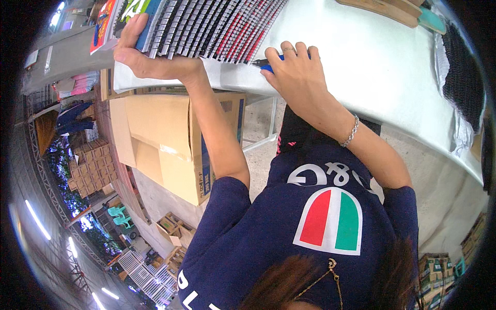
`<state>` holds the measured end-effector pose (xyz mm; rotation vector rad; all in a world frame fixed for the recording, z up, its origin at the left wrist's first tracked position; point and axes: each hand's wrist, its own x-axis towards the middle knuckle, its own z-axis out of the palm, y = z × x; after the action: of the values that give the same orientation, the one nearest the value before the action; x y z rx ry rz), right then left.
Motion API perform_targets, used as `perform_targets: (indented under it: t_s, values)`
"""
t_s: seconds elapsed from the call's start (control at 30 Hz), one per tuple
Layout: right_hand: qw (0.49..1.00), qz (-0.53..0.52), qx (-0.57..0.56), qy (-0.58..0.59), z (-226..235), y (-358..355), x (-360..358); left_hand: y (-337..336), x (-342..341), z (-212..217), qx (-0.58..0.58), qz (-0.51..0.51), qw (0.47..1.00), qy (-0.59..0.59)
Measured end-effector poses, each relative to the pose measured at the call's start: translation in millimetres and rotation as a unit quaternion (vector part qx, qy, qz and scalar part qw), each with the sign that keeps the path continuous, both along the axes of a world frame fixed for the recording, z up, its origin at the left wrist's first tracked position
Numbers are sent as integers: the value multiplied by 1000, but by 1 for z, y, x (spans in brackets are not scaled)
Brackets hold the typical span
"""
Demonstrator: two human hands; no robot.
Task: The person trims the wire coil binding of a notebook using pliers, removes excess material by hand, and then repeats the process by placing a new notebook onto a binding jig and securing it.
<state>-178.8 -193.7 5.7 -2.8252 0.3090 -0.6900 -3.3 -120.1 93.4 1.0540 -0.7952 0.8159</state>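
A packed row of spiral-bound notebooks, their wire spines silver, black and red, stands on the white-covered table at the upper left. My left hand grips the row's left end, fingers bent over a blue cover and palm along the near edge. Just right of the row, my right hand is closed around a blue-handled tool that looks like pliers. Its dark tip points left at the nearest spines. The rest of the tool is hidden under my fingers.
Left of the row lie more colourful notebooks. Wooden pieces and a black woven item rest on the white table. An open cardboard box stands below the table edge. Stacked cartons are farther off.
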Motion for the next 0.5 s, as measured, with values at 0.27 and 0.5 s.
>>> perform_targets:
  t_s: [0.27,0.5]
  values:
    - [1000,14,-12,-24,-11,-1,0,-3,3,0,5,14,999,-30]
    - [1000,9,-10,-27,-14,0,0,2,1,2,53,54,996,-44]
